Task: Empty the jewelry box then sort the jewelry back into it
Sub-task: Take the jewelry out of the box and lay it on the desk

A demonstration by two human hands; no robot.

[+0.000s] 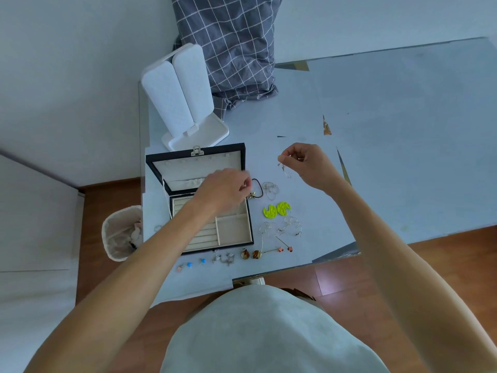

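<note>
A black jewelry box (233, 230) with a cream lining stands open on the table, its lid (196, 164) raised. My left hand (223, 188) hovers over the box's right rear corner, fingers curled; what it pinches is blurred. My right hand (306, 165) is raised to the right of the box and pinches a thin dangling chain piece (285, 169). Beside the box lie a dark cord bracelet (257, 188), silver wire hoops (271, 189), two neon yellow earrings (277, 210), more wire earrings (282, 227), two amber beads (251, 254) and blue studs (196, 263).
A white jewelry display stand (183, 103) rises behind the box. Grey checked fabric (231, 49) is heaped at the table's (403, 157) back. A lined waste bin (121, 232) sits on the wooden floor to the left.
</note>
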